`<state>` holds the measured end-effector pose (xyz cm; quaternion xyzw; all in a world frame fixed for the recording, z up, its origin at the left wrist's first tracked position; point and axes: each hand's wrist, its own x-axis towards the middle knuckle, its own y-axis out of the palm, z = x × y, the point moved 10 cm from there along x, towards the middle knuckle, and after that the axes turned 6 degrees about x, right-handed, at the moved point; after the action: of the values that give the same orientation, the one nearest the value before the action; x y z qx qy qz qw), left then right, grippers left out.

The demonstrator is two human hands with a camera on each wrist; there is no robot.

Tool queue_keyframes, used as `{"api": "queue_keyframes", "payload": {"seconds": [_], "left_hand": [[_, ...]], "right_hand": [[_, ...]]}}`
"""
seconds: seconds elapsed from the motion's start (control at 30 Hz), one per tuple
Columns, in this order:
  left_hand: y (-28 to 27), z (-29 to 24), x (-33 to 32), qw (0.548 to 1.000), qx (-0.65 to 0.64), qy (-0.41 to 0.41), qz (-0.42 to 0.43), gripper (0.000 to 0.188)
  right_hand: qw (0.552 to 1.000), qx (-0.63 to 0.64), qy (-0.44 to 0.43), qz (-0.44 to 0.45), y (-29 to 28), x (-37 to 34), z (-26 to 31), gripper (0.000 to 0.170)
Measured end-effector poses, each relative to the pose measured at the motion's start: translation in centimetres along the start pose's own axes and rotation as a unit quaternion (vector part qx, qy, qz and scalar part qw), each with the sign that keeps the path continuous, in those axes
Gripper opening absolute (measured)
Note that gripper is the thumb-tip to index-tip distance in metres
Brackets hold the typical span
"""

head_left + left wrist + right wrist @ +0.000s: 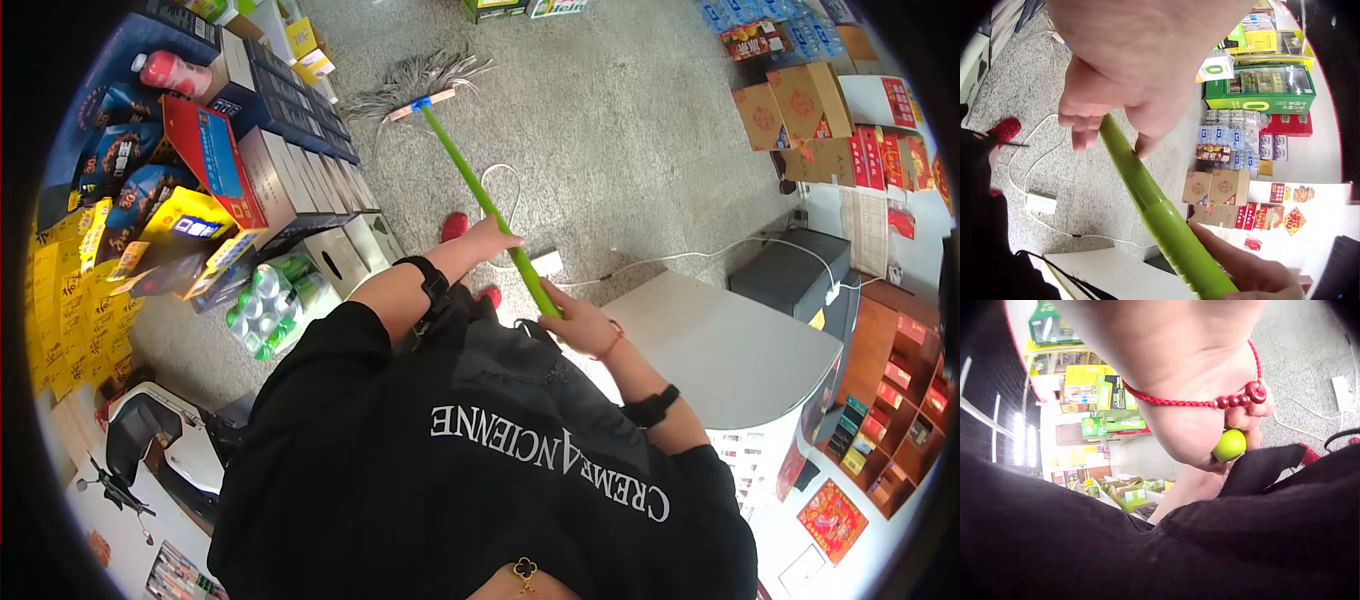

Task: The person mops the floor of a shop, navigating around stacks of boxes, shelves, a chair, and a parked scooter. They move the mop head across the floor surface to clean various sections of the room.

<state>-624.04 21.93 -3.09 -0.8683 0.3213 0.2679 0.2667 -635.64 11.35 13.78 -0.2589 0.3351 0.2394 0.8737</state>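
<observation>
A mop with a long green handle [463, 165] slants across the head view. Its grey string head [425, 78] lies spread on the speckled floor, beside the stacked boxes. My left hand [487, 241] grips the handle partway down, fingers and thumb wrapped round it in the left wrist view. Higher up, my right hand [582, 326], with a red beaded bracelet at the wrist, holds the thick ribbed grip [1185, 250]. The rounded green end of the handle [1230, 445] pokes out of the right fist in the right wrist view.
Stacked boxes [290, 175] and shrink-wrapped cans [265, 310] line the left side. A white power strip [546, 264] and its cable lie on the floor near my red shoes [455, 226]. A grey-topped counter [715, 345] stands right; cartons [800, 105] sit beyond.
</observation>
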Motion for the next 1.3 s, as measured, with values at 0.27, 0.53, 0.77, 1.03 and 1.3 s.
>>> {"api": "queue_keyframes", "payload": {"seconds": [0.27, 0.53, 0.77, 1.03, 1.3], "left_hand": [[2.3, -2.4, 0.5, 0.992, -0.018, -0.007, 0.121, 0.062], [-8.7, -3.1, 11.4, 0.999, 0.051, -0.01, 0.001, 0.059], [-29.1, -3.8, 20.4, 0.993, 0.031, -0.034, -0.113, 0.06], [-39.9, -2.9, 24.5, 0.976, -0.023, -0.057, -0.207, 0.061], [-36.3, -4.6, 20.3, 0.987, -0.062, -0.041, -0.14, 0.051]], "right_hand": [[0.993, 0.067, 0.088, -0.036, -3.2, -6.2, -0.3, 0.058], [0.995, -0.008, -0.007, -0.103, -11.8, 4.8, 6.3, 0.057], [0.999, -0.007, 0.006, -0.044, -16.9, 25.7, 15.8, 0.057], [0.994, -0.071, -0.071, -0.035, -17.9, 38.1, 26.5, 0.06], [0.995, -0.09, -0.044, 0.018, -16.3, 34.1, 22.3, 0.064]]}}
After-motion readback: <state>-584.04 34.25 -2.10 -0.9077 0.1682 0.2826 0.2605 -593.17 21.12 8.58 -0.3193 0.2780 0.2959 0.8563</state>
